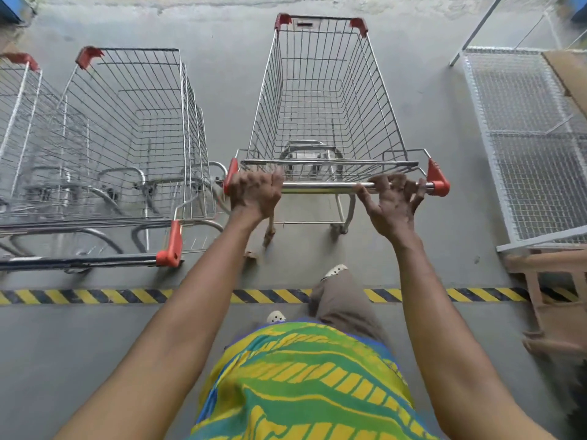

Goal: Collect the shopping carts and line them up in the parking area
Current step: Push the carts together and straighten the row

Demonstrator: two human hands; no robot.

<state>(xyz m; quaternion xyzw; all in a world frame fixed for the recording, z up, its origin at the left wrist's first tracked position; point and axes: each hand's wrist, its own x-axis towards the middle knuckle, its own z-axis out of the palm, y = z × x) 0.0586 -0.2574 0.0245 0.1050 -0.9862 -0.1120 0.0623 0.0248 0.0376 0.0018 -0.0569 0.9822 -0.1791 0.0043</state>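
Note:
A metal wire shopping cart (324, 100) with red corner caps stands straight ahead of me, past the striped floor line. Its chrome handle bar (317, 186) runs between two red end pieces. My left hand (255, 193) grips the bar's left end with curled fingers. My right hand (392, 204) lies on the bar near its right end, the fingers spread and fairly straight over it, the thumb touching the bar. To the left stand nested parked carts (127, 128), and the nearest one's red handle end (171, 246) is close to my left forearm.
A yellow-and-black hazard stripe (95, 296) crosses the grey concrete floor under my arms. More cart baskets (19, 122) sit at the far left. On the right are a white wire-mesh rack (524, 138), cardboard (568, 71) and a wooden frame (552, 281). A wall (222, 4) closes the far end.

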